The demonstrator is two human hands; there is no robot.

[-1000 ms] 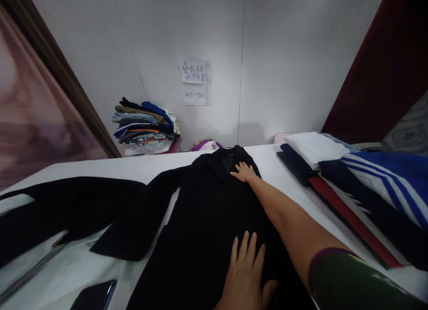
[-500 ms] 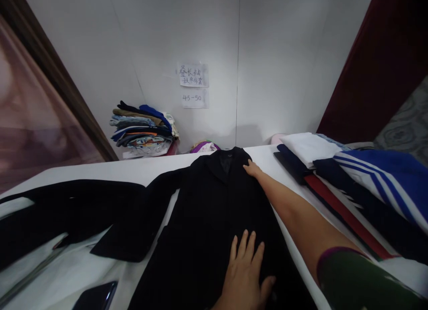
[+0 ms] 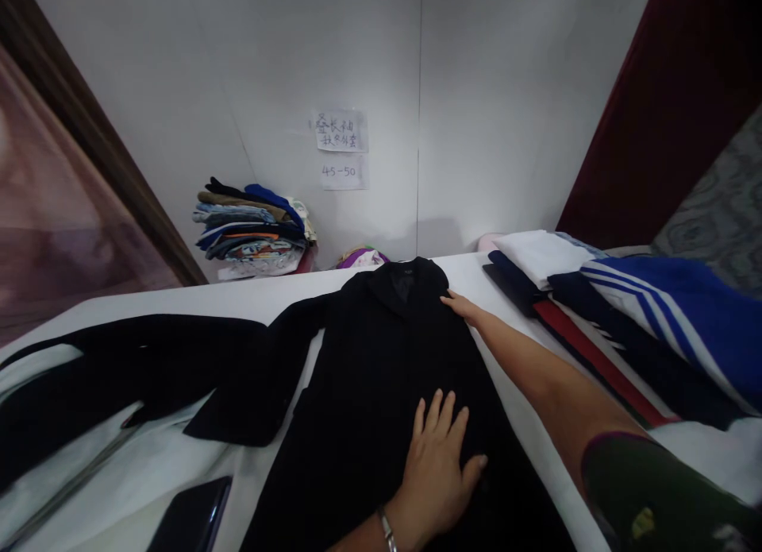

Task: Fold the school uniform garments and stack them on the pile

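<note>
A long black coat point(image 3: 369, 361) lies spread on the white table, its collar at the far side and its lower part running out of view toward me. My left hand point(image 3: 433, 465), with a metal bracelet at the wrist, rests palm down on the coat's front, fingers spread. At the coat's right shoulder edge, my right hand point(image 3: 461, 304) has its fingers closed around the fabric; some fingers are hidden. The coat's left sleeve point(image 3: 301, 322) stretches leftward. The right sleeve does not show.
Black cloth point(image 3: 155, 361) lies across the table's left side, near a dark phone-like object point(image 3: 194, 516). Folded clothes point(image 3: 255, 226) are stacked at the back left. More folded garments point(image 3: 631, 322) lie along the right. Paper signs point(image 3: 342, 151) hang on the wall.
My right hand has shifted slightly outward at the shoulder, and the shoulder edge has moved a little. My left hand remains flat on the coat. The whole view has shifted slightly.
</note>
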